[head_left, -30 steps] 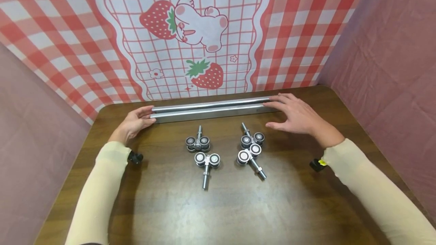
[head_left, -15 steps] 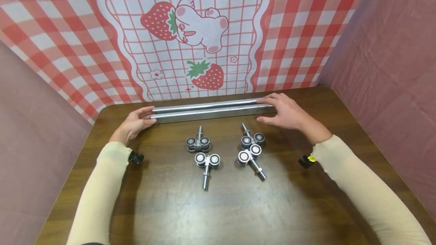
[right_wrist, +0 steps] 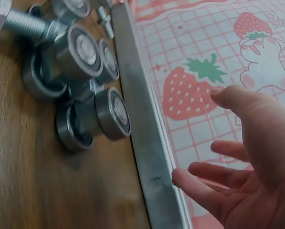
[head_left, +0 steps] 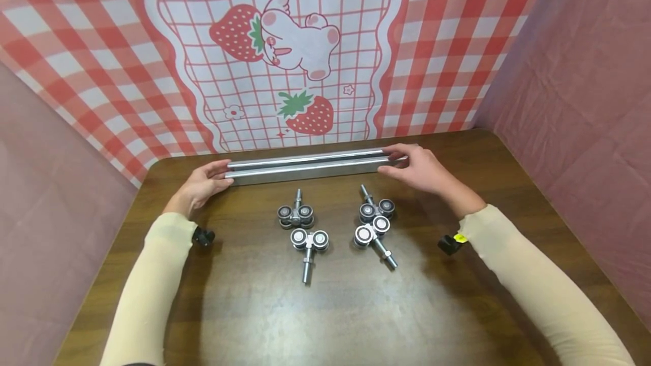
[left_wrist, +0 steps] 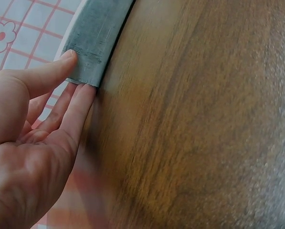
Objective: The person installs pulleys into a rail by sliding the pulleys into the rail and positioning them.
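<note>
A long metal channel rail [head_left: 305, 173] lies along the back of the table, slotted along its top. My left hand [head_left: 200, 186] pinches its left end; in the left wrist view the thumb presses the face of the rail [left_wrist: 92, 43] and the fingertips sit at its end. Over the right end, my right hand [head_left: 419, 169] arches with fingers across the top and thumb near the front face. The right wrist view shows this hand [right_wrist: 247, 162] with fingers spread beside the rail [right_wrist: 144, 124], gripping nothing.
In front of the rail stand several roller trolleys with threaded bolts: two left of centre, one behind [head_left: 305, 212] the other [head_left: 309, 239], and a close pair [head_left: 373, 229] to the right. A checked strawberry cloth [head_left: 442, 44] hangs behind the brown table [head_left: 254, 309].
My right hand has moved left along the rail and its thumb has come closer to the front face. The left hand, rail and trolleys have stayed in place.
</note>
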Demonstrator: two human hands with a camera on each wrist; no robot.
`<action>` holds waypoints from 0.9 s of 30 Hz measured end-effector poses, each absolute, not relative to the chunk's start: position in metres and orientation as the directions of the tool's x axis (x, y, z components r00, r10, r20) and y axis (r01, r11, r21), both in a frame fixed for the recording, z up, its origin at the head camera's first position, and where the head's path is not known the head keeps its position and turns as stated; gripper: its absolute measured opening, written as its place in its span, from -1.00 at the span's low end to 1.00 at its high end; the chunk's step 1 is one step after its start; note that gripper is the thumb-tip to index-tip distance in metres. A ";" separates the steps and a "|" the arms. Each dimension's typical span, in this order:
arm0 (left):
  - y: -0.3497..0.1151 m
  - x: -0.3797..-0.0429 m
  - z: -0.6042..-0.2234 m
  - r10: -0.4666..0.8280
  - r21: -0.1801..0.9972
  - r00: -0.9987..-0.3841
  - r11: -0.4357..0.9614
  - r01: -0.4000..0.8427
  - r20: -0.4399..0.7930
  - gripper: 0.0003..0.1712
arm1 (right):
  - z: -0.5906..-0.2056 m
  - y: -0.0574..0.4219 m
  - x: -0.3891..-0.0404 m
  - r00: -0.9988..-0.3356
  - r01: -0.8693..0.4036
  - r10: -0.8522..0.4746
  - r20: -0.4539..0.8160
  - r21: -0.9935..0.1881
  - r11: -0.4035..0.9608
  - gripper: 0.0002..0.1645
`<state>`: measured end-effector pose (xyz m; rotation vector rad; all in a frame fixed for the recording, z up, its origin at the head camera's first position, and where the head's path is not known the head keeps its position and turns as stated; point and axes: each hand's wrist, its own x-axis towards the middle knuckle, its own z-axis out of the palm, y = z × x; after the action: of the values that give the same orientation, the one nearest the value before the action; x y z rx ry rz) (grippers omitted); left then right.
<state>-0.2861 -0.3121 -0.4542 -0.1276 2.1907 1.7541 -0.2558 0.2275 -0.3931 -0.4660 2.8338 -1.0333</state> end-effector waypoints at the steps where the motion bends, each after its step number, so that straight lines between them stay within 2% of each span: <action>1: -0.312 -0.286 -0.454 0.135 0.933 -0.941 0.235 -0.274 -0.310 -0.10 | -0.393 0.227 -0.256 -0.954 -0.227 -0.301 0.003 -0.665 0.712 -0.22; 10: -0.312 -0.286 -0.455 0.140 0.934 -0.941 0.230 -0.272 -0.308 -0.10 | -0.398 0.219 -0.256 -0.960 -0.095 -0.269 -0.079 -0.812 0.575 -0.30; 27: -0.312 -0.286 -0.455 0.127 0.933 -0.943 0.237 -0.272 -0.307 -0.10 | -0.422 0.200 -0.260 -0.944 0.002 -0.286 -0.167 -0.866 0.500 -0.35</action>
<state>-0.2857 -0.3125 -0.4545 -0.1342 2.1965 1.7576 -0.2597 0.2004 -0.4220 -0.2393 2.4580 -1.4192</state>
